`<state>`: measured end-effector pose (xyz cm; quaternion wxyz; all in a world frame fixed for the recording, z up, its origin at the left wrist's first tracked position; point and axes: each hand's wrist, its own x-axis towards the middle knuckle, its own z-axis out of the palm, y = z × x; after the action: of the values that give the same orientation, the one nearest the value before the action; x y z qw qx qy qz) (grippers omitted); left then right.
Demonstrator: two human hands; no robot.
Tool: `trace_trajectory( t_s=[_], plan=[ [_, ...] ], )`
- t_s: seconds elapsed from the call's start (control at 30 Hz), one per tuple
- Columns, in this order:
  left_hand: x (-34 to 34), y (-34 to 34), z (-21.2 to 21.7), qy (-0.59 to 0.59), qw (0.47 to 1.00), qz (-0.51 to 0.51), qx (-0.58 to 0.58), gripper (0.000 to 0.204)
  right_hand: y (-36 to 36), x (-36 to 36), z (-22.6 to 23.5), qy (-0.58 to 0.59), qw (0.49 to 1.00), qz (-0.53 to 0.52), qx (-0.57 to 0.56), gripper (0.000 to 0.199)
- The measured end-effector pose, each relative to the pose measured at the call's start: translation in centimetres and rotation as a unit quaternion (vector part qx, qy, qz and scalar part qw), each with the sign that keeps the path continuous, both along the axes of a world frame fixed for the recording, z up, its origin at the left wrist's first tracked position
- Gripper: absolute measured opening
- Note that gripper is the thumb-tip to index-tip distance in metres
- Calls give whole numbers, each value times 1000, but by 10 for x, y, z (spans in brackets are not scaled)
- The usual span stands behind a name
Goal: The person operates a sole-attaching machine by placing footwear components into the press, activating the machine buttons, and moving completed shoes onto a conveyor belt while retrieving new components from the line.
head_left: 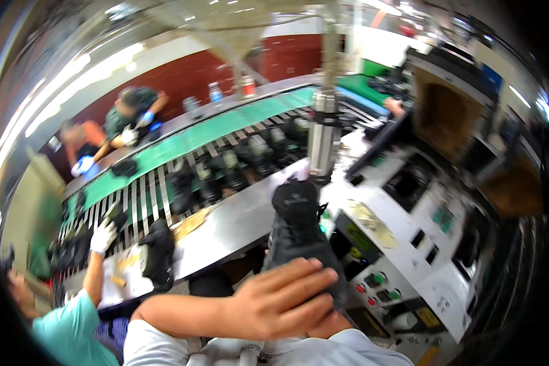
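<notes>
A black lace-up shoe [297, 235] is held up in front of me, its tongue and collar pointing away and its toe end toward my body. Across the toe end lies my left hand [290, 299], palm down, with the fingers stretched out flat and slightly blurred. My right hand [328, 326] is mostly hidden behind the left hand and the shoe. Only a bit of skin near the wrist shows, plus what looks like a fingertip at the shoe's left edge. It appears to support the shoe from below.
A roller conveyor [158, 198] carries several dark shoes beside a green belt [201, 135]. At left, a co-worker's gloved hand [104, 236] handles a shoe; two people work across the belt. A metal post [324, 134] stands ahead. At right is a white machine [409, 244] with buttons.
</notes>
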<state>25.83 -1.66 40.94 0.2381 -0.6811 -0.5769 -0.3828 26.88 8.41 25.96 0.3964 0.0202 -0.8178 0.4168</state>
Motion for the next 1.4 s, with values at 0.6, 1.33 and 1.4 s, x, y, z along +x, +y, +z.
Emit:
trace_trajectory(
  t_s=[0.6, 1.33, 1.4],
  plan=[
    [12, 175, -389, -256, 813, -33, -522, 28, 322, 385, 75, 157, 766, -623, -30, 105],
    [0, 170, -372, -319, 810, 28, -491, 27, 449, 326, 41, -439, 573, -688, -75, 86],
    [5, 174, -370, -300, 814, -12, -498, 28, 428, 351, 13, -413, 593, -691, 1, 76]
  ],
)
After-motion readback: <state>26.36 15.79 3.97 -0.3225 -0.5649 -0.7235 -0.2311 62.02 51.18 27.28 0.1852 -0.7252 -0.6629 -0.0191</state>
